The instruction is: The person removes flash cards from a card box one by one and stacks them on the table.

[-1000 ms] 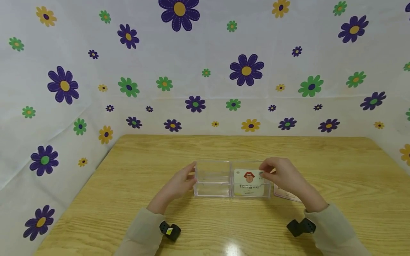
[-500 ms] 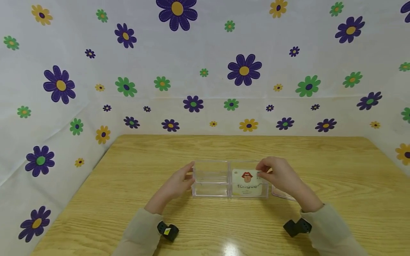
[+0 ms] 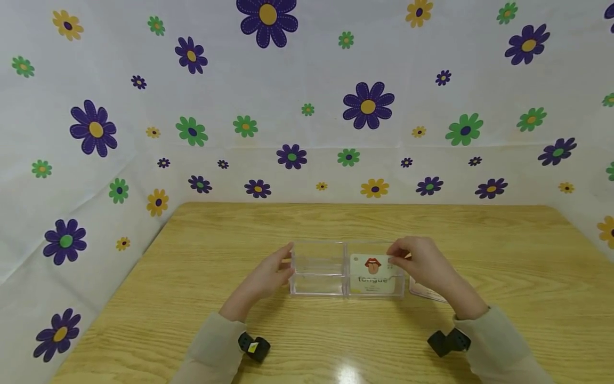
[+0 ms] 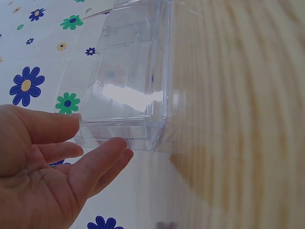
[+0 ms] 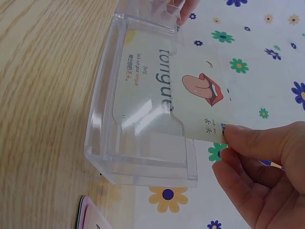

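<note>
Fingers of the right hand [image 3: 424,262] are pinching the card [image 5: 202,90] by a top corner, probably steadying it; below them, it is standing in the right half of the box [image 3: 318,274]. Fingers of the left hand [image 3: 263,274], apart, are touching the box's end, seemingly bracing it (a pink card [image 5: 92,218] is lying near the right fingers).

A pale card [image 3: 372,273], printed with a red-lipped mouth and "tongue", is slotted behind the low front wall of the right compartment in a clear plastic holder [image 3: 318,284], set on the tabletop [image 3: 307,336].
</note>
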Motion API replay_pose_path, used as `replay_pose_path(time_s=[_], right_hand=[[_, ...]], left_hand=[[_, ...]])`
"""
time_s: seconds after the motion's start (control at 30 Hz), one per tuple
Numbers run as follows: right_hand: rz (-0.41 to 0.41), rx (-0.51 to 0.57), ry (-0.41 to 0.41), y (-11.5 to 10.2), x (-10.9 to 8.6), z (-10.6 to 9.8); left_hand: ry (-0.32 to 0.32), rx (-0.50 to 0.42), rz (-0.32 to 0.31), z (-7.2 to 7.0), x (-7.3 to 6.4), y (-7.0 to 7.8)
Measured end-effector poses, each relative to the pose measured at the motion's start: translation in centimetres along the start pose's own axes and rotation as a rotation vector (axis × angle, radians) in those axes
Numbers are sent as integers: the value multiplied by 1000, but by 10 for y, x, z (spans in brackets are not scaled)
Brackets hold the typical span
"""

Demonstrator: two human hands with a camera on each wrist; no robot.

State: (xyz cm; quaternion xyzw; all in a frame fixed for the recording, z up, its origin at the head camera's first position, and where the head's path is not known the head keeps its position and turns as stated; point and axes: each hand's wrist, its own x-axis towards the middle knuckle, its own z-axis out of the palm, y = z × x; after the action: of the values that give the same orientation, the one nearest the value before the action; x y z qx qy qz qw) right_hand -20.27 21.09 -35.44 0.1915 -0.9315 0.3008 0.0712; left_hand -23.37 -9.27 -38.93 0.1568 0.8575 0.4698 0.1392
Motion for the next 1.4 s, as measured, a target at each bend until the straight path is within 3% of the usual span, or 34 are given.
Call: replay_pose_path(time_s=[0.63, 1.4], right_hand=[[-52, 14, 46, 0, 3, -2], [7, 12, 68, 4, -1, -1]], left_hand=[[5, -11, 25, -3, 0, 2], [11, -12, 21, 0, -2, -1]])
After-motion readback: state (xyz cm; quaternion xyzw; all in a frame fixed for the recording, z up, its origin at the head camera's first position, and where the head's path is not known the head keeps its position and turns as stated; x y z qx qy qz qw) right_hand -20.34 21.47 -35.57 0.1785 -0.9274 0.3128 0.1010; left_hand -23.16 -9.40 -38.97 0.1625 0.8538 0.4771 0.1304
